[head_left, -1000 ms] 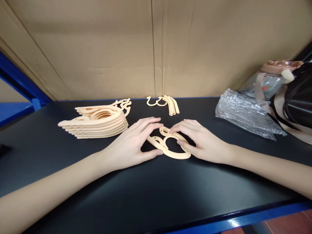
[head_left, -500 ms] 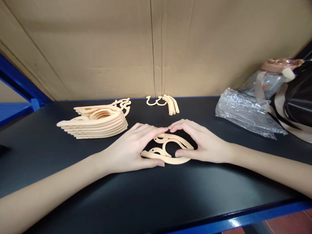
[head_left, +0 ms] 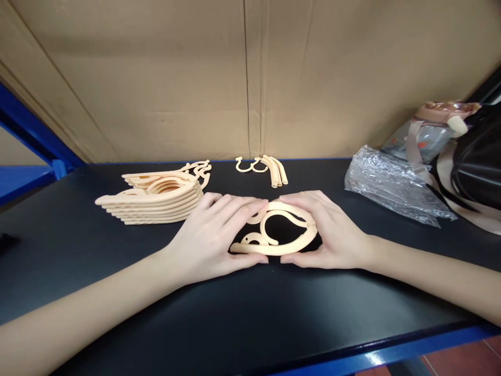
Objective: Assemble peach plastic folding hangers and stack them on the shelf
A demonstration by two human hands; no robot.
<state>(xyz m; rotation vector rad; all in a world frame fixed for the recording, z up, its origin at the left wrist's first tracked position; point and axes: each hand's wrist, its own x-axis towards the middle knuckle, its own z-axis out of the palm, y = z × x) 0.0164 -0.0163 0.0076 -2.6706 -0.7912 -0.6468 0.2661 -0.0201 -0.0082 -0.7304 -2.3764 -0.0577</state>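
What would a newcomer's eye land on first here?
First, the cream hanger lying mid-table, held between the left hand and right hand. Next, the stack of matching hangers farther left. Then the shiny, crumpled plastic at the right, in front of a bottle.

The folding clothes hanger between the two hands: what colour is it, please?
The folding clothes hanger is plain pale peach-beige, best seen in the head view.
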